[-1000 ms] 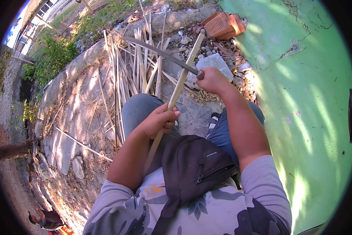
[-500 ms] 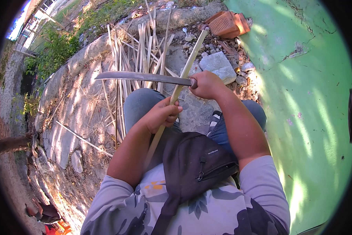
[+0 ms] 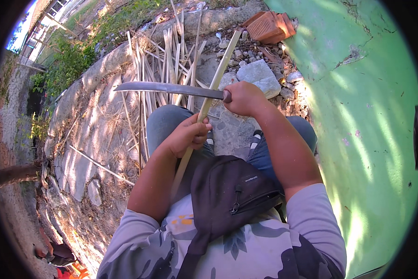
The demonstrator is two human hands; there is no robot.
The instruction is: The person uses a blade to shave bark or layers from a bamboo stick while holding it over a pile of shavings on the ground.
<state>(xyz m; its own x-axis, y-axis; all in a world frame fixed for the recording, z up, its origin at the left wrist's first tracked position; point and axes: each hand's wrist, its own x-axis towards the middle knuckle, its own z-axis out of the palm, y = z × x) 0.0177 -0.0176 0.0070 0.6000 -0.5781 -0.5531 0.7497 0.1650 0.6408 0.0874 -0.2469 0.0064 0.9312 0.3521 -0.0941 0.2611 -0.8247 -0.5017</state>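
Observation:
My left hand (image 3: 190, 134) is closed round the lower part of a long pale bamboo strip (image 3: 223, 63), which slants from my lap up and away to the right. In my right hand (image 3: 244, 98) is the handle of a machete (image 3: 171, 89), mostly hidden by my fingers. The long, slightly curved blade points left and lies across the strip a little beyond my left hand. Its tip is out past my left knee. The strip's lower end runs down beside the black bag on my chest.
A heap of pale strips (image 3: 171, 65) lies on the ground ahead, left of centre. Beyond my right hand are a grey stone block (image 3: 259, 79) and stacked orange tiles (image 3: 270, 29). A green wall (image 3: 367, 139) rises on the right. One thin stick (image 3: 102, 165) lies at the left.
My left hand and the bamboo strip have shifted slightly left. My right hand has moved slightly up and left, with the machete still across the strip.

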